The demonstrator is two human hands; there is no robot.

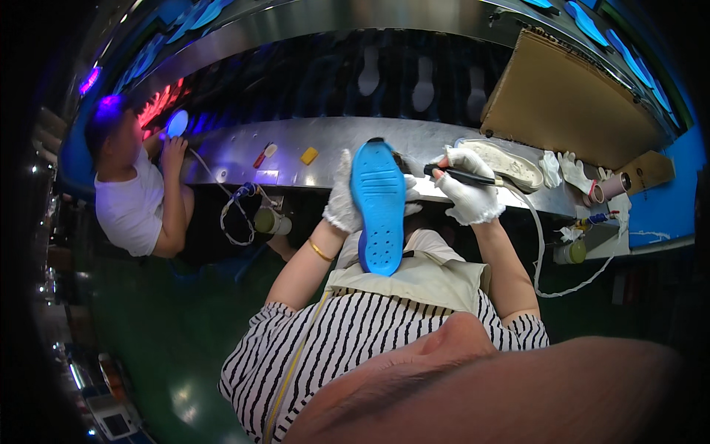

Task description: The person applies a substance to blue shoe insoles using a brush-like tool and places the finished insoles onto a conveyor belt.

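Far left, we saw a co-worker beside the bench. Next we noted a yellow block on the metal top. We found the left hand, gloved, gripping the blue sole, in front of the torso. The right hand, also gloved, was closed around a black tool; we could not tell whether its tip touched the sole. Right of that, we recorded spare gloves near a carton.

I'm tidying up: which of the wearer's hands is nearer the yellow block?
Left. The left hand, holding the blue sole, is right of the yellow block; the right hand, with the black tool, is farther right.
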